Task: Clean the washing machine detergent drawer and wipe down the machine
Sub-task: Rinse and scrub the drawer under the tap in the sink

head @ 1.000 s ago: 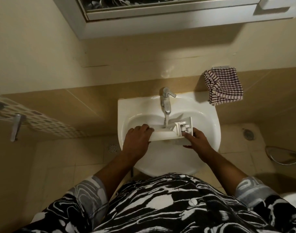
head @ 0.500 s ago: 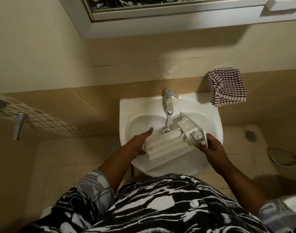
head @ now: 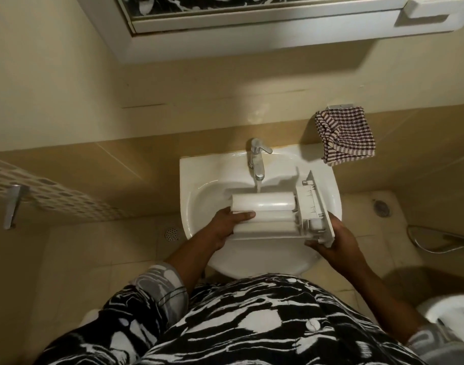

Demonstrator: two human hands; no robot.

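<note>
Head view, person standing at a wall-hung sink.

Student: Where is the detergent drawer (head: pixel 265 206), and how is it held?

Instructor: It spans the bowl of the sink (head: pixel 188 180), held level, with its rounded compartment bottoms up and its front panel (head: pixel 315 209) to the right. The left hand (head: pixel 225 227) grips the plain end, thumb curled over the top face and fingers beneath. The right hand (head: pixel 333 238) cups the lower corner of the panel end with fingers wrapped under it. How firmly it holds cannot be told.

Student: What has changed in the last second?

Instructor: A second ago the drawer lay low in the bowl with both hands on it. Half a second ago it stood slanted, panel end raised toward the tap (head: pixel 257 159), and the left hand only propped it with straight fingers. Now it is level again, gripped at both ends, and the water stream (head: pixel 258 186) falls on its far edge.

Student: What does that mean for the task?

Instructor: The rinse has probably passed to the underside. The compartments face down, so their cleanliness cannot be judged. The machine is out of view, and wiping it appears not yet begun. The checked cloth (head: pixel 344 135) hangs on the wall just right of the sink, in neither hand.
</note>
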